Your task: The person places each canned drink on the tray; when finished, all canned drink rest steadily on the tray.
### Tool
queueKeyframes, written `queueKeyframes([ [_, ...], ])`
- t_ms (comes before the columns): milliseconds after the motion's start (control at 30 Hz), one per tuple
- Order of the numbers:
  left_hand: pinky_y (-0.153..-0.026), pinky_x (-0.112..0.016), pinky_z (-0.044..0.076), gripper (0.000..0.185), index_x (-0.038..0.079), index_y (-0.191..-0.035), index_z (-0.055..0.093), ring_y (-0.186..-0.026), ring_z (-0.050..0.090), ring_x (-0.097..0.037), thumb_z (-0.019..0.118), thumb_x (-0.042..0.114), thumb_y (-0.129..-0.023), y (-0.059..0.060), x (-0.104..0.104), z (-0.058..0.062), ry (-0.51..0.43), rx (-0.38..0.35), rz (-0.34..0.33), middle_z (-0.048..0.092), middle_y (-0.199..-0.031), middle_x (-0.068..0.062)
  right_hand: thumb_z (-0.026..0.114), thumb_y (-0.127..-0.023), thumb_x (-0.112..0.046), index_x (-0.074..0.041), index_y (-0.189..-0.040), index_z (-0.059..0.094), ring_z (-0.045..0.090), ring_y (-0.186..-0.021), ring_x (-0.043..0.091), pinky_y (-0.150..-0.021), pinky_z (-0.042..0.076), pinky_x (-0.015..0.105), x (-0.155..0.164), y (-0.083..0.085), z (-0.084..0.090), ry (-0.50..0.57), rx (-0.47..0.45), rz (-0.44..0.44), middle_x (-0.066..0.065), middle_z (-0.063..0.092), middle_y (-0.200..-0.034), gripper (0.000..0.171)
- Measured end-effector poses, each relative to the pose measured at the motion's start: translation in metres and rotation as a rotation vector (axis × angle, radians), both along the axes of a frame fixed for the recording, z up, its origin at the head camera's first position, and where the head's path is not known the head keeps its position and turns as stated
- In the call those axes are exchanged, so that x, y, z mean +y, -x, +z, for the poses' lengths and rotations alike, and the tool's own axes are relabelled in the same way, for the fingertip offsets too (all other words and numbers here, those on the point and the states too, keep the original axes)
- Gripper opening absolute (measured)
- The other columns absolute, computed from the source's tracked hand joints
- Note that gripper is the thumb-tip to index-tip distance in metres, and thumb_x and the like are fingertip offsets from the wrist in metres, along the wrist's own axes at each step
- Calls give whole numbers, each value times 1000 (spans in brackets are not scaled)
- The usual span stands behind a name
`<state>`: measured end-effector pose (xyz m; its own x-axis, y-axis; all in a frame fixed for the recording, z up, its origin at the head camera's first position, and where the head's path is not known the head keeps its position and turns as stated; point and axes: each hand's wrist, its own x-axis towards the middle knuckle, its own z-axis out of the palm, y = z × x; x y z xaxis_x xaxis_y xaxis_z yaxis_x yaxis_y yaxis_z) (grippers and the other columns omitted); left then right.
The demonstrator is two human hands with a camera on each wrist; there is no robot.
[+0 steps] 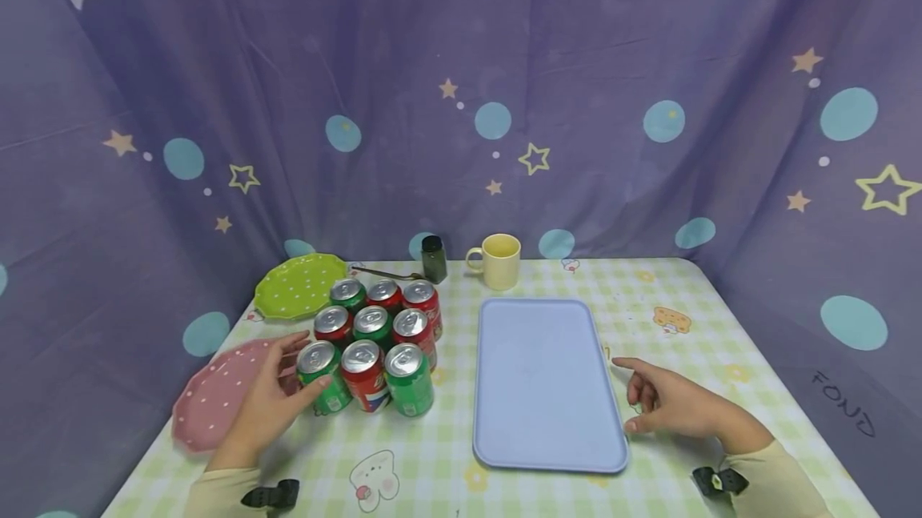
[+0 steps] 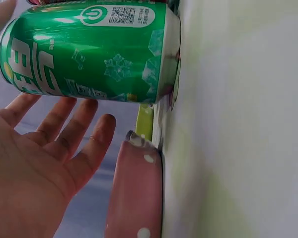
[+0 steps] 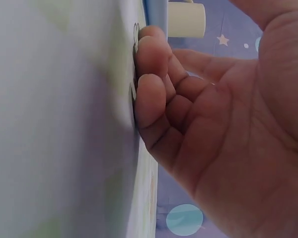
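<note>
Several soda cans stand upright in tight rows on the left half of the table. My left hand (image 1: 270, 402) is spread around the front-left green can (image 1: 333, 394), thumb on the near side and fingers on the far left. In the left wrist view the fingers (image 2: 82, 129) look extended beside that green can (image 2: 89, 54); whether they touch it I cannot tell. Beside it stand a red-and-blue can (image 1: 365, 382) and another green can (image 1: 410, 390). My right hand (image 1: 673, 402) rests at the right edge of a blue tray (image 1: 547, 390), index finger extended, other fingers loosely bent, holding nothing.
A pink dotted plate (image 1: 209, 398) lies under and beside the left forearm. Behind the cans are a green dotted plate (image 1: 301, 286), a thin spoon-like utensil (image 1: 385, 272), a dark-lidded jar (image 1: 434, 262) and a yellow mug (image 1: 500, 263). A purple curtain (image 1: 403, 46) borders the checked tablecloth.
</note>
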<state>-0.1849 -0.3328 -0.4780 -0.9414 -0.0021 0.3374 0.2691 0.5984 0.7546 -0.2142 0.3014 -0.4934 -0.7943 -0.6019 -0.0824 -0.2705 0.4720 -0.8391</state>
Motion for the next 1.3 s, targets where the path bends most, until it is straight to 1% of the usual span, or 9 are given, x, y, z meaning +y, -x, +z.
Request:
queueKeyframes([
  [100, -84, -18, 51, 80, 12, -157, 40, -111, 55, -7, 85, 16, -91, 1, 2, -3, -16, -10, -27, 56, -139, -12, 89, -86, -21, 9, -157, 30, 54, -76, 19, -64, 49, 29, 0, -1, 0, -10, 5, 20, 15, 55, -102, 97],
  [200, -81, -20, 53, 79, 10, -156, 39, -108, 57, -6, 84, 15, -91, 1, 3, -5, -25, -11, -52, 58, -135, -13, 89, -85, -21, 8, -157, 30, 51, -76, 19, -63, 46, 29, -1, -1, -1, -20, 4, 30, 14, 54, -101, 98],
  [300, -81, -20, 54, 77, 9, -154, 39, -108, 58, -6, 84, 14, -92, 1, 5, -4, -19, -7, -57, 58, -134, -13, 90, -84, -23, 7, -159, 29, 50, -75, 17, -62, 46, 29, -1, 0, -2, -36, 13, 33, 13, 54, -100, 100],
  [500, -80, -25, 56, 70, 7, -146, 46, -105, 59, -9, 86, 12, -89, -2, 6, 0, -39, -14, -63, 61, -129, -14, 91, -84, -24, 4, -159, 30, 49, -73, 15, -61, 46, 29, 0, 1, -6, -49, 34, 46, 12, 53, -99, 101],
  [733, -78, -27, 55, 72, 9, -144, 53, -103, 60, -7, 91, 10, -82, -1, 6, 0, -29, 29, -43, 63, -125, -9, 91, -84, -24, 2, -161, 29, 48, -73, 14, -61, 46, 30, 0, 3, -7, -45, 11, 38, 11, 53, -100, 102],
  [833, -79, -26, 56, 72, 12, -143, 56, -102, 61, -7, 93, 13, -81, -1, 5, -1, -18, 21, -23, 64, -123, -7, 90, -84, -23, 2, -161, 29, 48, -72, 13, -61, 46, 30, 0, 3, -8, -44, 10, 41, 11, 53, -100, 102],
  [1000, -80, -24, 55, 73, 17, -143, 58, -102, 62, -8, 94, 20, -80, 2, 1, -5, 4, 11, 11, 65, -122, -2, 91, -84, -24, 2, -160, 30, 48, -72, 13, -61, 46, 30, 0, 3, -8, -49, 25, 42, 11, 53, -99, 101],
  [1067, -80, -23, 55, 73, 18, -142, 58, -102, 63, -8, 95, 20, -79, 3, -1, -7, 6, 20, 14, 66, -122, -1, 91, -84, -25, 2, -160, 30, 48, -72, 13, -61, 46, 30, -1, 2, -7, -50, 29, 42, 11, 53, -99, 101],
  [1300, -81, -18, 53, 72, 16, -141, 60, -102, 63, -7, 96, 21, -79, 3, -1, -7, 15, 33, 28, 67, -121, -3, 90, -84, -25, 3, -159, 31, 49, -72, 12, -61, 46, 29, -2, 2, -5, -55, 30, 47, 12, 53, -99, 100],
])
